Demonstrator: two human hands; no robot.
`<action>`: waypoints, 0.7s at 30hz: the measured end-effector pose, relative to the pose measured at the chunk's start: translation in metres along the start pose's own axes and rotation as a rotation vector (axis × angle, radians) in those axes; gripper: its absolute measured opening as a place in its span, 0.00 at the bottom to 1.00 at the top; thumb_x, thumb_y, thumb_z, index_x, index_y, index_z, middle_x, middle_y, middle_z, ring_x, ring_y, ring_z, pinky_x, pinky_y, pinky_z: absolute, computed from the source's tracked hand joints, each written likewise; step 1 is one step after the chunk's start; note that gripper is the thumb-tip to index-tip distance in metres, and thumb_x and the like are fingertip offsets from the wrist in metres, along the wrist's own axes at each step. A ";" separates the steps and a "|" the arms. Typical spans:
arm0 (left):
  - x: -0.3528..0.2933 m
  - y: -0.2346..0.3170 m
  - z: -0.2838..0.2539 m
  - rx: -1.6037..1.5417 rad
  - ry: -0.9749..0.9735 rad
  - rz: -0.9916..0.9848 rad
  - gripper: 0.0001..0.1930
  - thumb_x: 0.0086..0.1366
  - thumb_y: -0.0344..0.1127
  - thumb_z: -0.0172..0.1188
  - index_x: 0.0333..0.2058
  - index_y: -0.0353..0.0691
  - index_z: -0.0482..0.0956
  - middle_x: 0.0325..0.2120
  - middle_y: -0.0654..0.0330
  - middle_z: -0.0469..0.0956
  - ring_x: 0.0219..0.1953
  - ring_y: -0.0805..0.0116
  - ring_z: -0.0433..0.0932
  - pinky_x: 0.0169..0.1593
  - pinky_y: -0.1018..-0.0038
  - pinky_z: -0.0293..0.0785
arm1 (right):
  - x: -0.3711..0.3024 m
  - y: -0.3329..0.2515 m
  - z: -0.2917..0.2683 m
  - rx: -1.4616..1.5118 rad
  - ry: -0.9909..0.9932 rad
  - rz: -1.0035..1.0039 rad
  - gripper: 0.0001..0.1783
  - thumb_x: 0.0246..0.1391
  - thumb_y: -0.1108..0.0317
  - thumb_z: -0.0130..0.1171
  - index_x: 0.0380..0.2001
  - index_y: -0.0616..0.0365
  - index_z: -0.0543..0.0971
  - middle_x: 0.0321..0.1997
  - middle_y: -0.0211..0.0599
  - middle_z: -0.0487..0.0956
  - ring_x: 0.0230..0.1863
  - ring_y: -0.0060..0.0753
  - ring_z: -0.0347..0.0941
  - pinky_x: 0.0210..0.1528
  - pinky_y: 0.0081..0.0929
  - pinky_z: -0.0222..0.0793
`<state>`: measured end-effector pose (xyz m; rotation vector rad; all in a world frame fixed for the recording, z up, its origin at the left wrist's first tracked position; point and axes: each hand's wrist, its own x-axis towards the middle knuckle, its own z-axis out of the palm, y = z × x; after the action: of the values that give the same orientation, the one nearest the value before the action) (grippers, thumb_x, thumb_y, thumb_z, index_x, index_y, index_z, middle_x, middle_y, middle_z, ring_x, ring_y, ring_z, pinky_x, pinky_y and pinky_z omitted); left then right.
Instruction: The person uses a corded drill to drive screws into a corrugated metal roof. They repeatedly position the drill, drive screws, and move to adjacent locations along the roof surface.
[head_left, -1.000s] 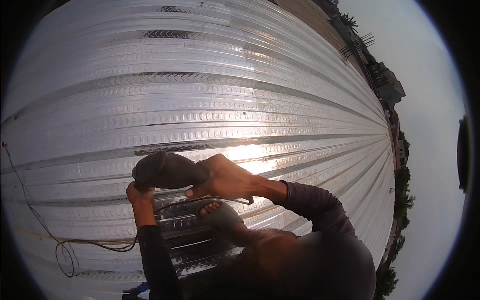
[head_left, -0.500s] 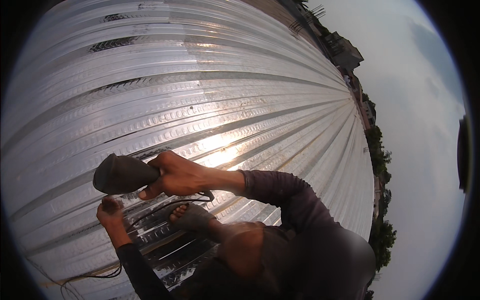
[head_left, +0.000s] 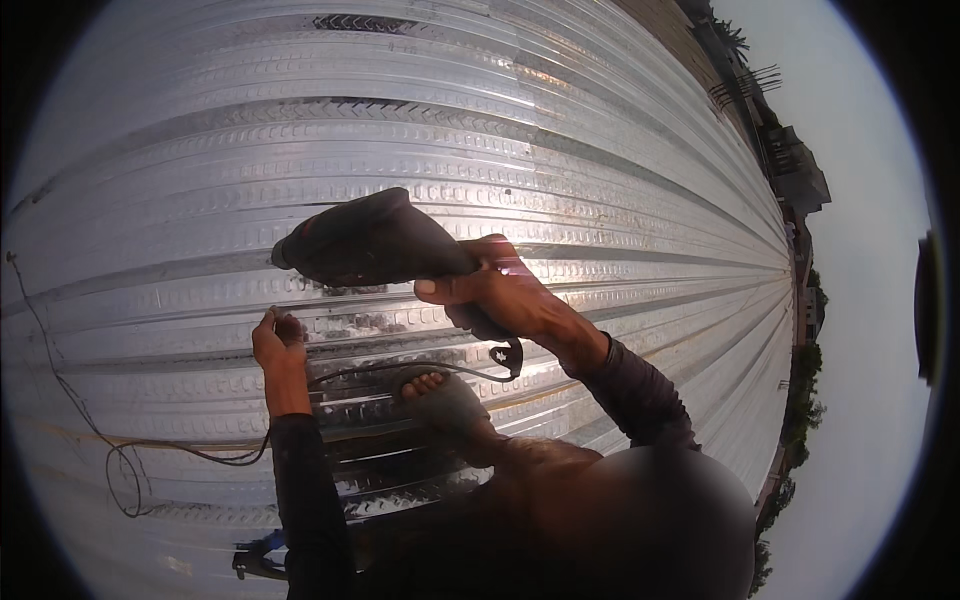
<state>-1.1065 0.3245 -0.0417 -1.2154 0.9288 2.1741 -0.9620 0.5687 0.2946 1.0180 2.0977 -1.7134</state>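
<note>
My right hand (head_left: 505,295) is closed around the handle of a dark corded power drill (head_left: 370,240). The drill is held above a ribbed metal sheet (head_left: 640,190), its front end pointing left. From the handle's base a black cable (head_left: 400,368) runs left, past my foot and behind my left forearm. Below the drill's front end, my left hand (head_left: 280,345) is raised with thumb and fingers pinched together. Whatever is between those fingertips, if anything, is too small to make out. My covered foot (head_left: 445,408), its toes showing, rests on the sheet between my arms.
The ribbed sheets spread out all round me, with dark smeared patches on them. The cable loops on the left (head_left: 125,480). A blue and black object (head_left: 258,555) lies partly behind my left sleeve. Beyond the roof's right edge are trees (head_left: 805,400) and buildings (head_left: 800,175).
The drill has risen and swung so that its side now shows and its front points left. My left hand has also come up in the picture, and the view has shifted.
</note>
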 end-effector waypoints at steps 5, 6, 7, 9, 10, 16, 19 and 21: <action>-0.038 0.013 0.020 0.050 -0.003 0.153 0.08 0.69 0.31 0.60 0.42 0.34 0.78 0.32 0.60 0.75 0.32 0.68 0.76 0.37 0.71 0.78 | 0.020 0.027 -0.038 0.232 0.071 -0.085 0.19 0.57 0.57 0.69 0.35 0.67 0.82 0.15 0.29 0.71 0.12 0.19 0.64 0.13 0.20 0.57; -0.039 0.023 0.012 0.060 0.021 0.188 0.07 0.68 0.31 0.60 0.42 0.34 0.78 0.32 0.60 0.75 0.32 0.68 0.77 0.36 0.71 0.78 | 0.030 0.038 -0.041 0.254 0.104 -0.141 0.21 0.58 0.55 0.67 0.36 0.69 0.82 0.16 0.30 0.72 0.12 0.20 0.64 0.13 0.21 0.58; -0.040 0.029 0.008 0.070 0.035 0.214 0.07 0.68 0.31 0.61 0.41 0.34 0.78 0.32 0.61 0.76 0.32 0.68 0.77 0.36 0.71 0.78 | 0.042 0.050 -0.045 0.273 0.150 -0.200 0.24 0.60 0.53 0.66 0.37 0.70 0.82 0.16 0.30 0.72 0.12 0.20 0.65 0.13 0.22 0.59; -0.045 0.039 0.005 0.146 0.041 0.260 0.07 0.66 0.31 0.61 0.41 0.34 0.79 0.31 0.61 0.76 0.30 0.68 0.77 0.35 0.71 0.78 | 0.058 0.066 -0.055 0.316 0.167 -0.217 0.28 0.64 0.48 0.58 0.39 0.71 0.81 0.17 0.32 0.72 0.12 0.23 0.65 0.13 0.26 0.61; -0.048 0.040 0.003 0.214 0.038 0.277 0.08 0.66 0.31 0.62 0.41 0.34 0.79 0.29 0.62 0.77 0.29 0.68 0.77 0.34 0.71 0.78 | 0.065 0.074 -0.063 0.336 0.180 -0.226 0.31 0.66 0.46 0.55 0.40 0.72 0.80 0.17 0.32 0.73 0.12 0.24 0.64 0.12 0.29 0.62; -0.033 0.044 -0.016 1.071 0.129 0.852 0.12 0.59 0.32 0.65 0.41 0.32 0.81 0.26 0.53 0.83 0.27 0.59 0.82 0.35 0.66 0.78 | 0.099 0.104 -0.073 0.356 0.314 -0.206 0.16 0.70 0.62 0.49 0.52 0.60 0.78 0.34 0.33 0.78 0.21 0.15 0.67 0.20 0.18 0.62; -0.039 0.039 -0.013 1.381 0.156 0.937 0.14 0.58 0.33 0.65 0.42 0.32 0.82 0.30 0.48 0.85 0.32 0.53 0.85 0.40 0.63 0.79 | 0.123 0.154 -0.103 0.615 0.212 -0.212 0.30 0.72 0.46 0.42 0.61 0.62 0.71 0.39 0.39 0.78 0.22 0.20 0.66 0.24 0.21 0.68; -0.047 0.036 0.000 1.478 0.146 0.869 0.15 0.58 0.33 0.65 0.43 0.32 0.82 0.34 0.45 0.85 0.37 0.48 0.86 0.44 0.61 0.80 | 0.132 0.174 -0.112 0.640 0.179 -0.256 0.31 0.72 0.45 0.42 0.62 0.61 0.70 0.39 0.40 0.78 0.23 0.20 0.67 0.22 0.19 0.67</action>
<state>-1.1077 0.2968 0.0110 -0.1606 2.6997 1.0526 -0.9186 0.7319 0.1161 1.1232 1.8698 -2.6119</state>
